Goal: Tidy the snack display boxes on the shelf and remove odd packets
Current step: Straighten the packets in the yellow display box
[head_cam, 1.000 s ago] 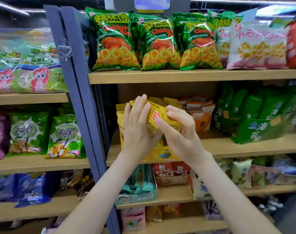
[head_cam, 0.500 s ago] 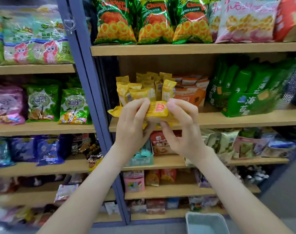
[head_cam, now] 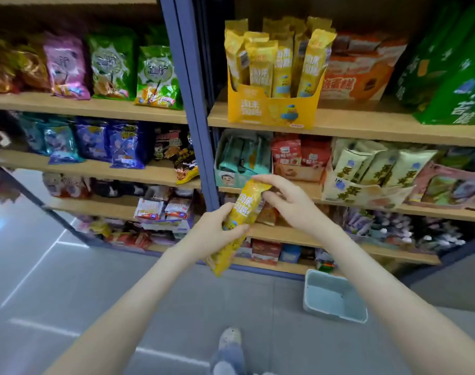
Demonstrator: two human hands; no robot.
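Both hands are clamped on one long yellow packet, held in the air in front of the shelves. The left hand wraps round its lower middle with curled fingers. The right hand pinches the top end between thumb and fingertips. Whether a second packet lies behind the first, I cannot tell.

The packet's long axis is tilted, its bottom end down and to the left of the left hand and its top end up by the right hand. The yellow display box stands well above both hands and a little to the right, on a shelf, with matching packets standing upright in it. The right hand, at the packet's top end, is the nearer one to the box.

Since the print matches, the packet probably belongs in that box. It would have to be raised, turned upright and slid in bottom end first among the others. A pale blue bin sits on the floor below and to the right of the right hand, probably meant for odd packets.
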